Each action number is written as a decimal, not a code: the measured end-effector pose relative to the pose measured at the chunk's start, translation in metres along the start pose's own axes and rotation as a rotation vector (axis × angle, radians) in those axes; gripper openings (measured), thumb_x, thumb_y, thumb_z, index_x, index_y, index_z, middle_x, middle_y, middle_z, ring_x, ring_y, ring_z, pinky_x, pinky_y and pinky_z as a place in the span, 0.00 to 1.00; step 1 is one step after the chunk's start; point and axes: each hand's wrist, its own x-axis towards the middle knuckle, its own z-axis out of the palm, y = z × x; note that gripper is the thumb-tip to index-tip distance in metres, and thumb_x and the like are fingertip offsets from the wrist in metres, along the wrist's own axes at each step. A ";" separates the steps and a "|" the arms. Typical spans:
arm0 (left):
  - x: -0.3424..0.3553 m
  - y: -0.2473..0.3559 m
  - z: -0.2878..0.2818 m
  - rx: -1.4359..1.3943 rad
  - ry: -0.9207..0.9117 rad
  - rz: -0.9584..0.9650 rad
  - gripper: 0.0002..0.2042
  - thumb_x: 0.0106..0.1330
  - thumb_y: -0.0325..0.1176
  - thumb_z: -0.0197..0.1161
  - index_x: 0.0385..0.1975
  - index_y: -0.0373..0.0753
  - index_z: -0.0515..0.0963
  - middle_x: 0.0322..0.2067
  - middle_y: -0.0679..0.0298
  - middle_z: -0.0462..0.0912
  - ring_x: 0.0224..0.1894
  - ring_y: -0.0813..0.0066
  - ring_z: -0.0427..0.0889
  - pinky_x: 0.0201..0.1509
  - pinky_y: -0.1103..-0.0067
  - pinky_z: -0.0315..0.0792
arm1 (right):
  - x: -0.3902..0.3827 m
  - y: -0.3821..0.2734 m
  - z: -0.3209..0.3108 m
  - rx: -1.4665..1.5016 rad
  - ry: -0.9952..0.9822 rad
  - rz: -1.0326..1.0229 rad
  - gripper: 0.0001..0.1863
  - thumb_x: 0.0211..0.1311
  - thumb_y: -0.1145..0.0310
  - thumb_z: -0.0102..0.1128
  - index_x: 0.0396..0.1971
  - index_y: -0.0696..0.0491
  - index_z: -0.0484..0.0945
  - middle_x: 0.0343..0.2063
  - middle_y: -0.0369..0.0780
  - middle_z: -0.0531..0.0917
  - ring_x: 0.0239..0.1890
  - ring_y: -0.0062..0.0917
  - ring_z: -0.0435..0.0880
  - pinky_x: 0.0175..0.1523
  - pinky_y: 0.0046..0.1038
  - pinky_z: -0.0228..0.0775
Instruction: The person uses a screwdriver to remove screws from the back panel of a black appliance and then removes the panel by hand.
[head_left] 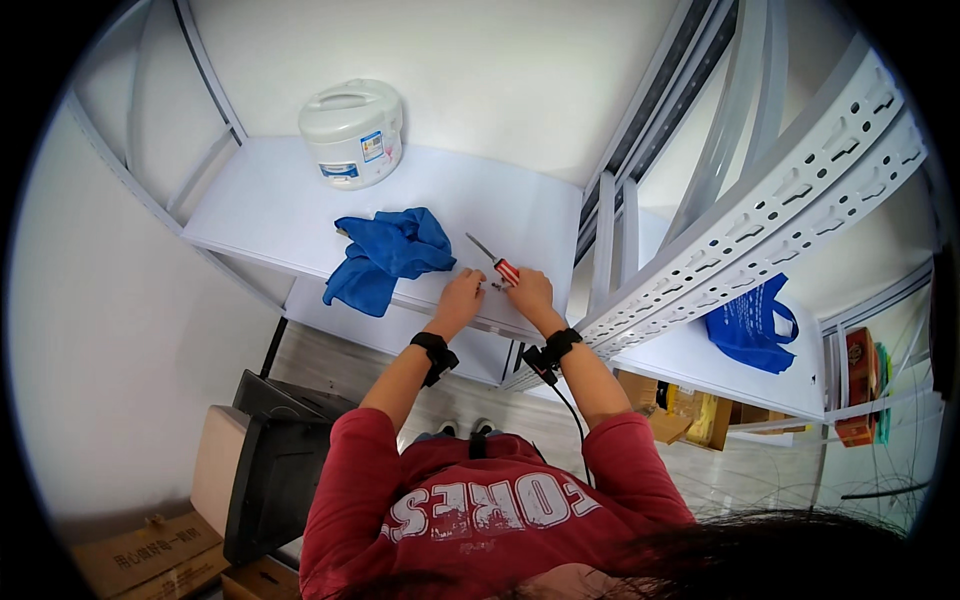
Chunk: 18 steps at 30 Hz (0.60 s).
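A screwdriver (506, 270) with a red and white handle points its metal shaft toward the far left, above the white shelf (520, 215). The fingers of my right hand (532, 296) are curled round the handle's near end. Just left of those fingertips are small metal pieces (497, 287), perhaps screws, too small to make out. My left hand (461, 299) rests at the shelf's front edge with its fingers bent together; whatever they may hold is hidden. Beside it on the left lies a crumpled blue cloth (390, 252), partly hanging over the edge.
A white rice cooker (350, 135) stands at the back left of the shelf. To the right rises a perforated white rack post (745, 235); beyond it a blue bag (755, 325) sits on another shelf. Cardboard boxes (150, 555) and a black bin-like container (275, 480) stand lower left.
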 end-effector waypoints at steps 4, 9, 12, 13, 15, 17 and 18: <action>0.001 0.005 0.005 -0.015 0.048 0.044 0.10 0.48 0.22 0.57 0.32 0.36 0.71 0.25 0.57 0.72 0.27 0.62 0.74 0.32 0.73 0.69 | -0.001 0.004 -0.005 0.142 0.035 0.084 0.10 0.39 0.65 0.57 0.23 0.54 0.77 0.22 0.47 0.79 0.29 0.41 0.78 0.35 0.38 0.70; 0.006 0.023 0.009 -0.098 0.036 0.070 0.13 0.49 0.22 0.57 0.36 0.35 0.70 0.26 0.56 0.73 0.27 0.60 0.75 0.32 0.72 0.69 | -0.002 -0.003 -0.017 0.264 0.048 0.069 0.12 0.38 0.64 0.58 0.23 0.55 0.77 0.21 0.47 0.79 0.27 0.41 0.78 0.34 0.36 0.69; 0.009 0.032 0.014 -0.097 0.040 0.104 0.13 0.49 0.22 0.57 0.36 0.34 0.71 0.26 0.55 0.75 0.27 0.59 0.75 0.32 0.72 0.70 | -0.002 -0.014 -0.018 0.296 0.016 0.091 0.12 0.38 0.63 0.58 0.23 0.56 0.77 0.22 0.48 0.79 0.28 0.42 0.78 0.35 0.36 0.70; 0.009 0.033 0.014 -0.121 0.048 0.095 0.12 0.50 0.23 0.57 0.36 0.34 0.71 0.26 0.54 0.76 0.29 0.57 0.76 0.33 0.71 0.70 | -0.002 -0.017 -0.020 0.317 -0.001 0.102 0.12 0.38 0.64 0.58 0.23 0.56 0.76 0.22 0.48 0.79 0.29 0.42 0.78 0.36 0.36 0.70; 0.009 0.034 0.016 -0.170 0.060 0.075 0.09 0.52 0.24 0.56 0.34 0.33 0.72 0.27 0.52 0.77 0.31 0.55 0.77 0.34 0.69 0.70 | -0.002 -0.011 -0.017 0.379 0.005 0.120 0.13 0.37 0.63 0.59 0.24 0.56 0.77 0.22 0.48 0.79 0.29 0.41 0.79 0.36 0.36 0.70; 0.009 0.033 0.018 -0.237 0.034 0.044 0.07 0.53 0.24 0.55 0.32 0.32 0.73 0.24 0.52 0.77 0.28 0.56 0.77 0.32 0.70 0.70 | -0.001 -0.006 -0.014 0.427 -0.006 0.132 0.14 0.36 0.62 0.59 0.24 0.56 0.77 0.22 0.48 0.79 0.29 0.40 0.79 0.36 0.35 0.70; 0.009 0.032 0.019 -0.269 0.022 0.028 0.06 0.53 0.24 0.54 0.31 0.32 0.73 0.23 0.53 0.78 0.26 0.57 0.77 0.31 0.70 0.70 | 0.000 -0.004 -0.013 0.443 -0.019 0.135 0.15 0.36 0.62 0.60 0.24 0.56 0.78 0.22 0.48 0.79 0.29 0.40 0.79 0.36 0.34 0.71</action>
